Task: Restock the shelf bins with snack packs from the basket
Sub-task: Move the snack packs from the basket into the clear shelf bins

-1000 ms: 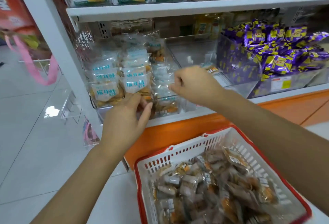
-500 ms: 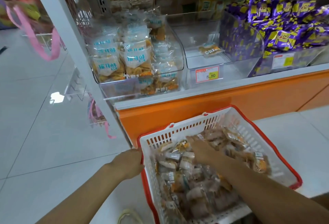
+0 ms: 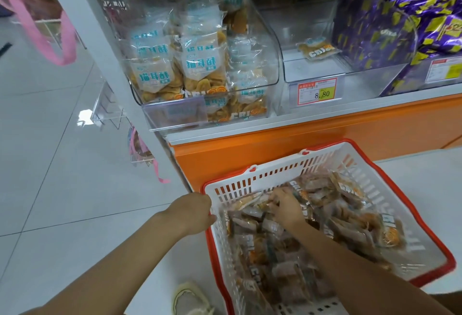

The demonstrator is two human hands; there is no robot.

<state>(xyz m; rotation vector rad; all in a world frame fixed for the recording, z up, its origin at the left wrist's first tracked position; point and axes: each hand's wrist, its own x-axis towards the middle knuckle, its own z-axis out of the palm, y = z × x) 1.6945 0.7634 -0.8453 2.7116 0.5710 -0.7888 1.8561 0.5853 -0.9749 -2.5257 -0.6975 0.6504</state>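
Red-rimmed basket [image 3: 275,172] at five o'clock held heaped snack packs [image 3: 350,227], left hand [image 3: 192,212] clenched on its rim, right hand [image 3: 287,204] buried among them, its grasp impossible to tell, while the one o'clock bin [image 3: 315,71] held one pack [image 3: 316,49], so most restocking looked undone.

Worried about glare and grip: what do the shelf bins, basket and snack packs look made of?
Shelf bins: clear rigid plastic, probably acrylic, glossy; contents show through. Basket: moulded plastic, white slotted walls, red rim, dull sheen. Snack packs: thin clear film, glossy; crinkled, with highlights.
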